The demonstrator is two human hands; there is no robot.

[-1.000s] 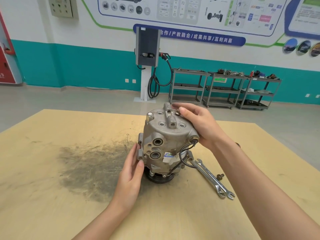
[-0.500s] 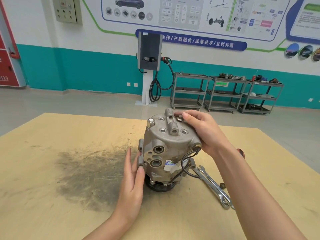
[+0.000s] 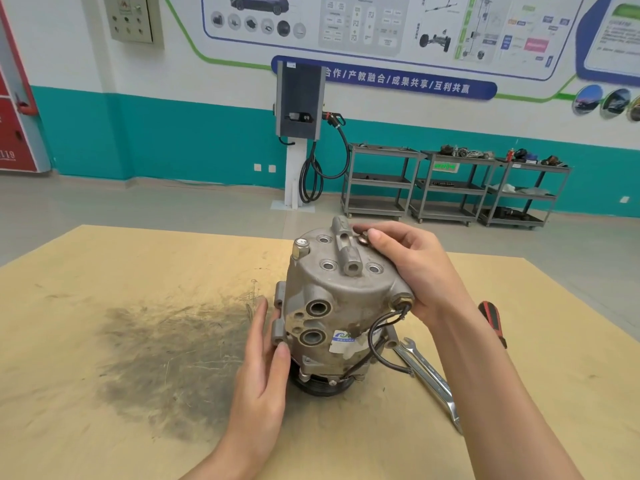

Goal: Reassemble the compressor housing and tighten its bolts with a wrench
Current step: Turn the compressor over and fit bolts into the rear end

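A: Grey cast compressor housing [image 3: 341, 303], frame centre, upright on table [image 3: 104, 341]; bolts?

B: Right hand [image 3: 412, 268] pinches one bolt [image 3: 363, 240] at a top hole; left hand [image 3: 263, 358] flat against the side. Wrench [image 3: 429, 375] untouched; tightening remains.

I see a wooden table [image 3: 104, 341] with a dark smudge [image 3: 166, 362] and a red-handled screwdriver [image 3: 493, 323] on it. Beyond stand a charging station [image 3: 300, 109], three metal carts [image 3: 450, 185] and a wall poster [image 3: 381, 29].
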